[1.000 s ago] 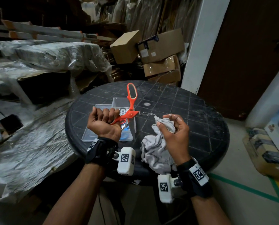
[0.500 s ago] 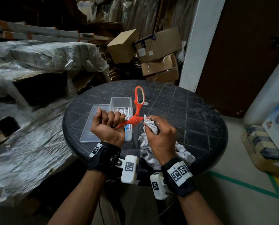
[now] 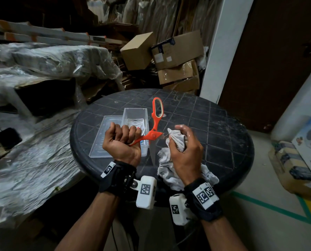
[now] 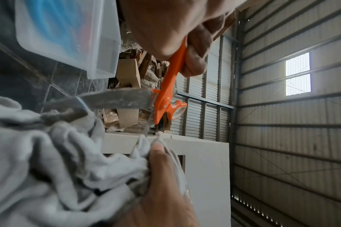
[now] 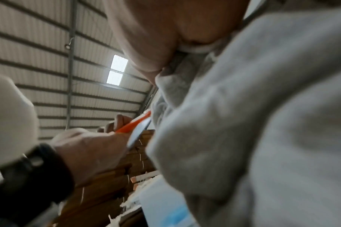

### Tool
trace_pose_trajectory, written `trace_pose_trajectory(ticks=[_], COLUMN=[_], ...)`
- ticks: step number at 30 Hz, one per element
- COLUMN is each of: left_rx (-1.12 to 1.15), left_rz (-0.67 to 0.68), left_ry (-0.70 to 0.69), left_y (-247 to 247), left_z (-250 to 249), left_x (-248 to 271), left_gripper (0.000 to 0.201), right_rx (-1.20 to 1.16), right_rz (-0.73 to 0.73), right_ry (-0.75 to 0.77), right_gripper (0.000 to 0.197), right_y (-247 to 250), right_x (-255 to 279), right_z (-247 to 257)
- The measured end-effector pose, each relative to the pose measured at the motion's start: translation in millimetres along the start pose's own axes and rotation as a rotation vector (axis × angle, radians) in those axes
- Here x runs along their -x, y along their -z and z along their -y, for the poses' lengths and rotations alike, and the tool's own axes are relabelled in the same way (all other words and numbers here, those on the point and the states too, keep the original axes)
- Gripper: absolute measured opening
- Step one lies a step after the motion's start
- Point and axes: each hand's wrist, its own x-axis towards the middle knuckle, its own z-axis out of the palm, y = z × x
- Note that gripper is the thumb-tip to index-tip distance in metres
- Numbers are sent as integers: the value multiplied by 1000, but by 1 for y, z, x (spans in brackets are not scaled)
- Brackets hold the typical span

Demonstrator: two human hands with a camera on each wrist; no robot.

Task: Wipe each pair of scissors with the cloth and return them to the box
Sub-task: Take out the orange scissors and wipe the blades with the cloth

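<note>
Orange-handled steel scissors (image 3: 152, 135) clenched by one handle in left hand (image 3: 122, 144), blades splayed wide. Crumpled grey cloth (image 3: 176, 140) bunched in right hand (image 3: 185, 151), touching blade beside pivot. Wipe best drawn pivot-to-tip, fingers kept behind edge. Clear plastic box (image 3: 135, 113) just beyond left grip.

Left hand (image 3: 122, 142) grips one handle of open orange-handled scissors (image 3: 153, 127) over a clear plastic box (image 3: 137, 113); right hand (image 3: 184, 153) holds crumpled grey cloth (image 3: 176, 140) against one blade, above a round black table (image 3: 223, 127).

Left hand (image 3: 122, 142) fisted round a handle, right hand (image 3: 184, 153) bunching cloth, both raised
</note>
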Motion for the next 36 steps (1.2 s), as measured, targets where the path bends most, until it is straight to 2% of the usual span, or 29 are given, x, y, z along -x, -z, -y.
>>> trace_pose_trajectory(ticks=[2, 8, 13, 21, 27, 31, 33, 36], left_rx=[-6, -20, -29, -20, -12, -33, -55, -60], left_rz=[-11, -30, -41, -51, -33, -25, -12, -2], left_ry=[-9, -5, -11, -17, -23, -32, -32, -20], left_y=[-1, -4, -3, -4, -7, -9, -10, -7], left_z=[-1, 0, -2, -5, -1, 3, 4, 3], left_x=[-1, 0, 0, 4, 6, 8, 9, 9], left_gripper=[47, 47, 49, 50, 51, 49, 49, 49], right_rx=[-19, 25, 93, 195, 267, 267, 260, 268], right_rz=[16, 93, 117, 214, 205, 130, 110, 170], right_ry=[-31, 6, 139, 244, 199, 74, 7, 26], right_gripper=[32, 25, 20, 19, 14, 3, 6, 8], right_y=[1, -2, -2, -3, -6, -11, -13, -11], right_x=[-1, 0, 0, 1, 1, 1, 2, 1], right_z=[2, 6, 6, 3, 10, 22, 24, 19])
